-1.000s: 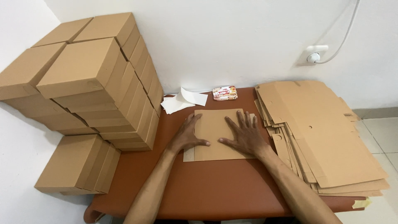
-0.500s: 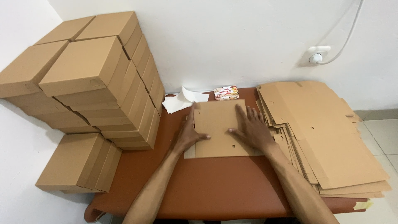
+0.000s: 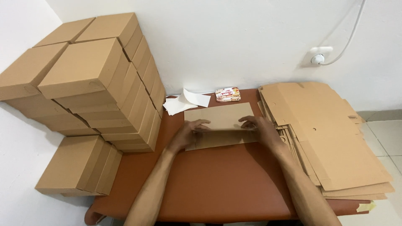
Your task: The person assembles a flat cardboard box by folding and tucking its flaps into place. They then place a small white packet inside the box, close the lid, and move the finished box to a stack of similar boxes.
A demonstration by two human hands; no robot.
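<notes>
Head camera looks down and both hands are on a flat cardboard sheet lying on the reddish-brown table. Left hand sits at the sheet's left edge, fingers curled over onto the card, pinching it. Right hand mirrors it at the right edge, fingers bent inward and pressing on the sheet. Sheet lies toward the back middle of the table, a fold line running across it between the two hands.

Containers now: finished closed boxes are stacked high on the left against the wall, lids down, contents hidden. More closed boxes sit lower, by the table's left edge.

On the right, a thick pile of flat cardboard blanks fills that side and overhangs the edge; the right forearm runs just beside it. Open tabletop lies in front of the sheet, toward the person.

Behind the sheet, white paper scraps and a small printed packet sit near the white wall. A wall socket with a white cable hangs above the blanks.
</notes>
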